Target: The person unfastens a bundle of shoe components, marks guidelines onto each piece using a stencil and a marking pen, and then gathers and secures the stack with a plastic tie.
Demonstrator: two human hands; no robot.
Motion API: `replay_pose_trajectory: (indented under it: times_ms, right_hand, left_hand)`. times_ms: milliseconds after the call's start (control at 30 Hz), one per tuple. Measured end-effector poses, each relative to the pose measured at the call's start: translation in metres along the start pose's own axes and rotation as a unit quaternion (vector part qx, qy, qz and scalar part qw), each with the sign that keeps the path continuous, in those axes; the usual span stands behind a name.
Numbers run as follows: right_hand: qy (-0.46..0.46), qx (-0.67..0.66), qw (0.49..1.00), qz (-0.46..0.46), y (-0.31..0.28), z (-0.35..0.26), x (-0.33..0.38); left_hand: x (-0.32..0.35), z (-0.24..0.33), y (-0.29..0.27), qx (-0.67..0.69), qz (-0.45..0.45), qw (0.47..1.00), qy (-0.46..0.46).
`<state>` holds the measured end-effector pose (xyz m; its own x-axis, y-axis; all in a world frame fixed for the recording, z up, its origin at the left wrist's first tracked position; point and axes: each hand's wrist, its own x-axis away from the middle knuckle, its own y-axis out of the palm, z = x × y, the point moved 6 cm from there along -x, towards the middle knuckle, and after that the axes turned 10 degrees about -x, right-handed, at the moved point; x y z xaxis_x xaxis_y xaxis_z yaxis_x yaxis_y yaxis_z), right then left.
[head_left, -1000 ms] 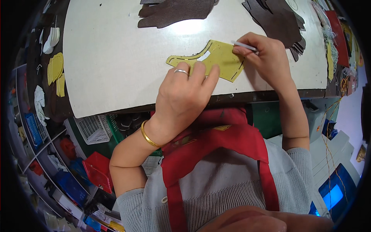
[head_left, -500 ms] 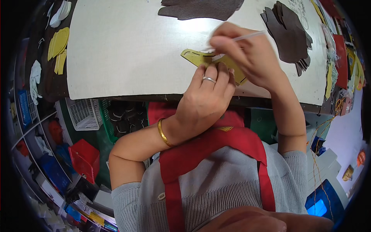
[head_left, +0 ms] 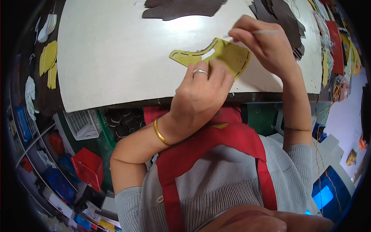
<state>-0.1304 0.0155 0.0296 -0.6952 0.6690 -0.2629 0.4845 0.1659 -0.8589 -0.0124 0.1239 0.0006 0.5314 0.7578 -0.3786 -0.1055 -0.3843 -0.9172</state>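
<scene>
A yellow pattern template [head_left: 232,54] with dashed dark slots near its edges and a white patch lies on the white tabletop. My left hand [head_left: 203,87], with a ring and a gold bangle, rests its fingers on the near part of the template, laid over it and pressing down. To the right, my right hand [head_left: 266,46] is closed round a thin pale pen-like stick [head_left: 266,31]. That hand is raised just off the template's upper right corner, and its tip is blurred.
Dark brown leather pieces [head_left: 181,8] lie at the far edge, with another stack [head_left: 280,15] at the far right. More yellow templates [head_left: 48,58] and a white glove [head_left: 31,94] are at the left. Below stand a white basket [head_left: 83,123] and a red bin [head_left: 88,168].
My right hand has moved away from the template to the right, still with the stick, uncovering the template's far part and white patch. The view has shifted slightly.
</scene>
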Motion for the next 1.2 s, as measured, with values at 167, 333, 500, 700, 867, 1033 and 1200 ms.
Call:
replay_pose_trajectory:
  times_ms: [167, 333, 500, 700, 867, 1033, 1200]
  right_hand:
    - [0.192, -0.163, 0.961, 0.112, -0.008, 0.020, 0.063]
    - [0.166, 0.027, 0.974, 0.155, -0.002, -0.012, 0.069]
    - [0.121, -0.029, 0.987, 0.098, 0.012, -0.042, 0.072]
    - [0.241, -0.162, 0.949, 0.127, -0.004, 0.026, 0.043]
    - [0.191, -0.097, 0.976, -0.050, 0.009, 0.006, 0.036]
    - [0.428, -0.113, 0.878, 0.181, -0.071, 0.090, 0.107]
    - [0.287, -0.297, 0.858, 0.306, -0.060, 0.079, 0.108]
  left_hand:
    - [-0.010, 0.003, 0.002, -0.032, 0.009, 0.999, -0.005]
    - [-0.007, 0.004, 0.009, -0.060, 0.018, 0.998, -0.012]
    - [-0.010, 0.005, 0.007, -0.035, 0.007, 0.999, -0.009]
    - [-0.008, 0.001, 0.009, -0.026, 0.019, 0.999, -0.007]
    - [-0.011, -0.015, 0.007, 0.005, -0.023, 0.999, -0.027]
    - [-0.038, -0.074, 0.018, 0.031, 0.073, 0.993, -0.090]
    - [-0.007, -0.037, 0.013, 0.118, -0.076, 0.989, -0.034]
